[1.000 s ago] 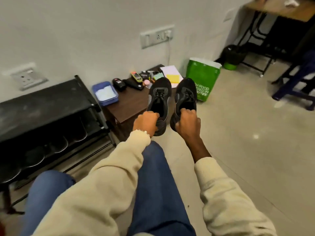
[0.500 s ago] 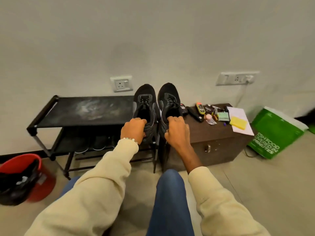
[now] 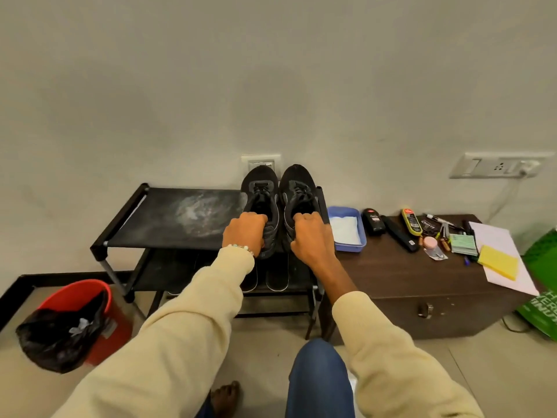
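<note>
Both hands, left hand and right hand, curl around the heels of two black shoes, setting them side by side on the shoe rack top. Placement looks nearly finished; only letting go remains.

Hands gripping black shoes, shoe rack

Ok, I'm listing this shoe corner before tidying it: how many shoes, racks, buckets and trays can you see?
Black shoes: 2 (left shoe, right shoe)
shoe rack: 1
red bucket: 1
blue tray: 1
Total: 5
</note>
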